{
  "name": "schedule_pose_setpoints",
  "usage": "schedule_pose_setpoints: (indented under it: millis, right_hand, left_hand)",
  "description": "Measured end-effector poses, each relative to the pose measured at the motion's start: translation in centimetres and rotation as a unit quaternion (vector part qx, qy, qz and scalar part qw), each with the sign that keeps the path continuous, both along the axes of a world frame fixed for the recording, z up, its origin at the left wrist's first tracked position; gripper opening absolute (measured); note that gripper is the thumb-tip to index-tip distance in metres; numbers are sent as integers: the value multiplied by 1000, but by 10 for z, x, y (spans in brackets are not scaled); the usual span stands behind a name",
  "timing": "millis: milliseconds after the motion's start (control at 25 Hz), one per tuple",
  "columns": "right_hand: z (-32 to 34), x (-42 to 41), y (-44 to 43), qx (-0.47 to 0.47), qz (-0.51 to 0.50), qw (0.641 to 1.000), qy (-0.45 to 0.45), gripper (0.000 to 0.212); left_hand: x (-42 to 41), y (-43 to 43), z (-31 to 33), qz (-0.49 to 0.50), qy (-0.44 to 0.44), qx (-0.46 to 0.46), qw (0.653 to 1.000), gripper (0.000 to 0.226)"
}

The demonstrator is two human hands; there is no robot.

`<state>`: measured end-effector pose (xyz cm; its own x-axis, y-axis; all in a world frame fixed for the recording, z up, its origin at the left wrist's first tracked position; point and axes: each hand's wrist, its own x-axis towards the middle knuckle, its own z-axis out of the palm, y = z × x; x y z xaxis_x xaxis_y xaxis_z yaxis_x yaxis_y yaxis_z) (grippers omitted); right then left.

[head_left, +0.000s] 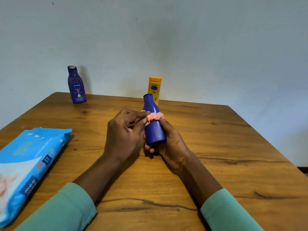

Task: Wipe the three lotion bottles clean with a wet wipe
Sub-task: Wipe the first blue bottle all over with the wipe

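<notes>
- Wiping of the plain blue bottle (154,130) is the step in hand. It is held just above the table (225,147) near the middle of the view, tilted with its neck pointing away.
- The right hand (171,144) is wrapped round the bottle's lower body and base. The left hand (124,134) pinches a pinkish wet wipe (154,116) that lies as a band across the bottle's shoulder.
- The next move, as I judge it, calls for drawing the wipe along the neck and body while the right hand turns the bottle, so the side under its fingers is reached too.
- Two bottles stand upright at the far edge, well apart: a labelled dark-blue bottle (76,85) on the left and a yellow bottle (155,85) just behind the held one. Whether either has been wiped cannot be told.
- Hidden are the held bottle's far side, the yellow bottle's foot, and how far the wipe reaches round. The wipes pack (28,164) is cut off at the left edge.
</notes>
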<state>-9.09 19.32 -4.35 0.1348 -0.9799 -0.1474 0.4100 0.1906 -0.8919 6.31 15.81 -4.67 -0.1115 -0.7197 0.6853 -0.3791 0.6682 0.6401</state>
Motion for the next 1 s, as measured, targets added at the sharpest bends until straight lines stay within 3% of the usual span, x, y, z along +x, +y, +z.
schedule_pose_setpoints:
  millis: [160,320,400,480,560,640,840,1000]
  right_hand:
    - [-6,4,1,50,-20,986,-155,61]
    - [-8,-3,-1,37,-37,986,-156,69]
    - [-4,-2,2,9,-22,993,-114,60]
    - [2,3,3,-13,-2,1000,-5,54]
    - [2,10,0,-27,5,995,96,62]
    - [-4,12,-3,-29,14,992,121,72]
    - [-11,3,-2,8,-37,994,-107,85]
    - [-10,0,-3,-7,-49,994,-95,92]
  left_hand:
    - [-1,20,-10,-76,-75,-13,994,28]
    - [-12,25,-8,-81,-106,-40,990,21]
    - [-19,22,-2,-43,-50,-37,997,19]
    - [-21,14,7,11,0,-36,999,20]
    - [-20,6,15,64,43,-22,997,22]
    - [-19,5,15,91,55,2,994,22]
    - [-22,34,-5,-25,-55,4,998,17]
    - [-28,35,0,-35,-90,-18,995,19]
